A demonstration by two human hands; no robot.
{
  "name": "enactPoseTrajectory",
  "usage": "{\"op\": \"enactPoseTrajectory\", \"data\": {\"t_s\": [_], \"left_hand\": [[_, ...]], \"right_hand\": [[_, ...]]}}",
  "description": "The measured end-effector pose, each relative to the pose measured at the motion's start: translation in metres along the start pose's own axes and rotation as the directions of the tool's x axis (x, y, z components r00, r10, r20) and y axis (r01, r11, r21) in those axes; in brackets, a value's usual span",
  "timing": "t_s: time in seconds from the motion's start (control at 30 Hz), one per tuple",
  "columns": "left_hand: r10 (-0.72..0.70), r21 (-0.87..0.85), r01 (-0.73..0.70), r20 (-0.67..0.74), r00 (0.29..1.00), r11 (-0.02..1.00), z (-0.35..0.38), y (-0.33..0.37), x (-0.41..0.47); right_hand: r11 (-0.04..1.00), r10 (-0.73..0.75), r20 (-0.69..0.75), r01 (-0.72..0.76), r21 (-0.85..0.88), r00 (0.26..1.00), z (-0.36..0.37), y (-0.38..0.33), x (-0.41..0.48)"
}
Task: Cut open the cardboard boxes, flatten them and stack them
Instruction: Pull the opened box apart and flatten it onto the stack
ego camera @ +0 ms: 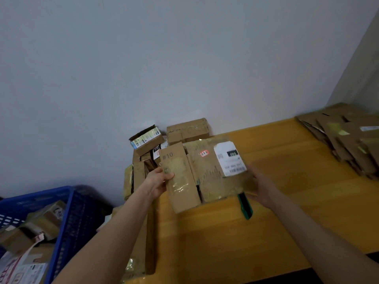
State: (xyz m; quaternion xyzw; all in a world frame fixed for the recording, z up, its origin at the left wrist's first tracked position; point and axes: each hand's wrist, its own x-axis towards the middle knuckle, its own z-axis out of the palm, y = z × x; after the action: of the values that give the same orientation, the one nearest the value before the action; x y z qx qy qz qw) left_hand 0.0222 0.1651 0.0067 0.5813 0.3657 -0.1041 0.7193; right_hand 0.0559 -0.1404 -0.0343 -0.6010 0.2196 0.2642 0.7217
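A taped cardboard box [207, 173] with a white shipping label and "#10" on one flap is held above the wooden table [287, 201]. My left hand [159, 182] grips its left flap with the thumb on top. My right hand [263, 188] holds the box's right side from beneath, along with a green-handled cutter [245, 206] that sticks out below the box. Its fingers are mostly hidden behind the cardboard.
Several uncut boxes [184, 131] are piled against the wall at the table's far left corner. A stack of flattened cardboard [348, 138] lies at the far right. A blue plastic crate [61, 222] holding more boxes stands at the lower left.
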Motion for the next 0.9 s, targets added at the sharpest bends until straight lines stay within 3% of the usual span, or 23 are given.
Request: {"op": "enactPoseTrajectory", "data": {"t_s": [0.1,0.2,0.27,0.37,0.47,0.57,0.63,0.7,0.77,0.83,0.9], "left_hand": [[0.045,0.182,-0.034,-0.059,0.997,0.983,0.000,-0.008,0.007],[0.145,0.435,-0.049,-0.190,0.971,0.899,0.000,-0.022,0.019],[0.180,0.529,-0.029,-0.236,0.955,0.848,0.001,-0.036,0.025],[0.195,0.629,0.034,-0.291,0.937,0.777,0.003,-0.061,0.037],[0.139,0.637,0.123,-0.347,0.928,0.761,0.011,-0.086,0.050],[0.078,0.579,0.123,-0.309,0.948,0.806,0.031,-0.105,0.058],[0.080,0.615,0.119,-0.287,0.955,0.779,0.041,-0.113,0.062],[0.134,0.708,0.118,-0.290,0.948,0.696,0.044,-0.121,0.065],[0.269,0.839,0.066,-0.246,0.931,0.540,0.044,-0.127,0.063],[0.444,0.945,-0.111,-0.039,0.895,0.307,0.050,-0.133,0.062],[0.477,0.957,-0.279,0.207,0.854,0.084,0.061,-0.139,0.065]], "right_hand": [[0.967,-0.065,-0.070,0.045,-0.252,0.995,0.012,0.012,0.009],[0.886,-0.161,-0.139,0.082,-0.456,0.977,0.027,0.032,0.021],[0.762,-0.191,-0.159,0.045,-0.646,0.969,0.038,0.044,0.028],[0.463,-0.196,-0.136,-0.030,-0.886,0.971,0.047,0.063,0.034],[0.279,-0.278,-0.004,0.076,-0.957,0.961,0.051,0.081,0.038],[0.128,-0.359,0.119,0.175,-0.976,0.926,0.045,0.094,0.043],[0.045,-0.338,0.178,0.205,-0.978,0.924,0.039,0.096,0.048],[-0.032,-0.293,0.227,0.228,-0.973,0.929,0.033,0.098,0.054],[-0.107,-0.291,0.287,0.267,-0.958,0.913,0.029,0.098,0.062],[-0.184,-0.300,0.356,0.312,-0.932,0.885,0.029,0.100,0.072],[-0.253,-0.299,0.413,0.346,-0.903,0.860,0.032,0.102,0.083]]}}
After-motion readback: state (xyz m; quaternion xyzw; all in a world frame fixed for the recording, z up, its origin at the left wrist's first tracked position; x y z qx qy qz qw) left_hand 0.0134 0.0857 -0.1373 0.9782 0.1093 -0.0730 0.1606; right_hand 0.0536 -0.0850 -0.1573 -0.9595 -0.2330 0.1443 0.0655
